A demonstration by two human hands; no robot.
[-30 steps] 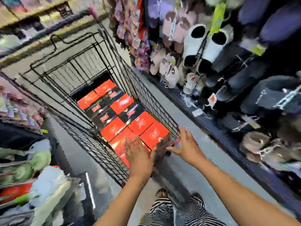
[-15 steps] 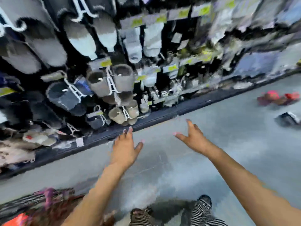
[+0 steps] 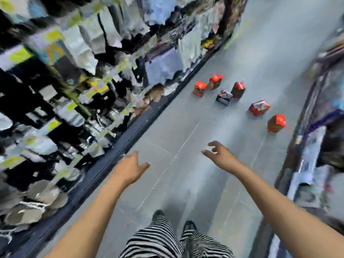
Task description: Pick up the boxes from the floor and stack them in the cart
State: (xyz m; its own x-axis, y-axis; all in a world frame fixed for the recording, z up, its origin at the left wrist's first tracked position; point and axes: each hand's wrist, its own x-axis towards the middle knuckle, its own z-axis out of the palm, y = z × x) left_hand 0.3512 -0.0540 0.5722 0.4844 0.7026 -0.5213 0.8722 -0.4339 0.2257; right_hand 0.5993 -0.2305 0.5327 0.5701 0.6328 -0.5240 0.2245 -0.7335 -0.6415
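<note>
Both hands out front, empty: left hand (image 3: 130, 169) spread flat, right hand (image 3: 220, 155) loosely curled. Six boxes (image 3: 256, 108) sit scattered on the floor (image 3: 186, 127) well ahead, blurred. Shelves (image 3: 65, 90) smeared, contents unreadable.

Ahead of you the boxes (image 3: 200, 88) on the pale grey floor (image 3: 242, 53) are mostly bright red-orange, one box (image 3: 224, 97) is dark with a white face, your trousers (image 3: 154, 243) are black-and-white striped, and your shoes (image 3: 189, 225) are black.
</note>
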